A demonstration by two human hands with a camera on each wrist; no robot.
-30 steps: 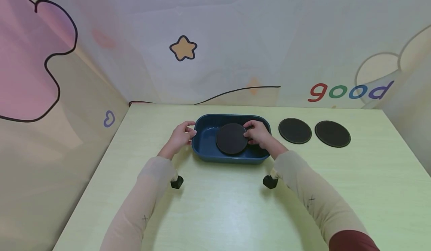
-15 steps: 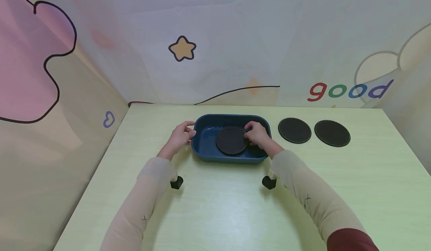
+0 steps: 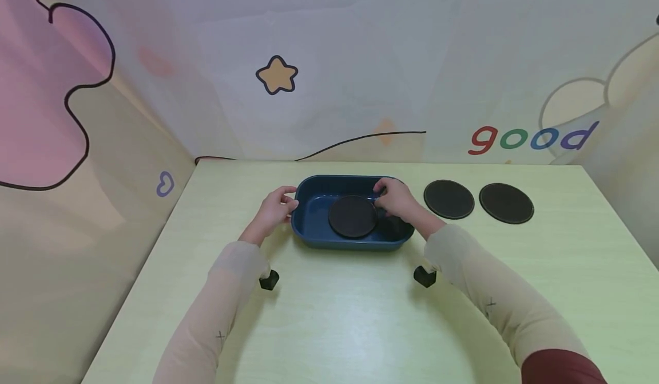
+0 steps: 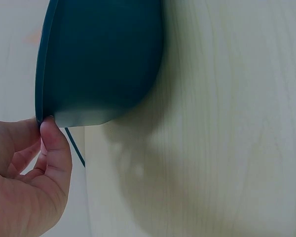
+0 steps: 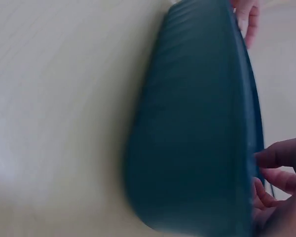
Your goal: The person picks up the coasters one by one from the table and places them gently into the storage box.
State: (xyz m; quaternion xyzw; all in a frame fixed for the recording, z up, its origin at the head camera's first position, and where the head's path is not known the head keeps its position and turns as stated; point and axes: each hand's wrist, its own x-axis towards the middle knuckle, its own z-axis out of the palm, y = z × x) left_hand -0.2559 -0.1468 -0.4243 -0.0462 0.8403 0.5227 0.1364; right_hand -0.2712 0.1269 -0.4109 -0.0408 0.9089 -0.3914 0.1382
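A wrinkled, sheet-like backdrop (image 3: 334,40) printed with cartoon shapes rises behind a pale desk (image 3: 340,315) with faint wood grain. Long off-white sleeves (image 3: 193,327), softly creased, cover both forearms, which reach forward across the desk. Between them sits a glossy blue container (image 3: 345,245), a rounded rectangle with smooth walls and a thin rim. A flat, matt black disc (image 3: 352,217) lies inside it, near the middle (a dark patch beside it may be shadow or another disc; I cannot tell). Two similar discs, the nearer one (image 3: 449,200) and the farther one (image 3: 507,203), lie on the desk to the right. The left hand (image 3: 273,209) pinches the container's left rim between thumb and fingers. The right hand (image 3: 399,201) hangs over the right end, fingers loosely bent and parted from the thumb, with nothing visible between them, just beside the disc inside. A small black block (image 3: 269,280) juts below the left cuff, another (image 3: 425,276) below the right.
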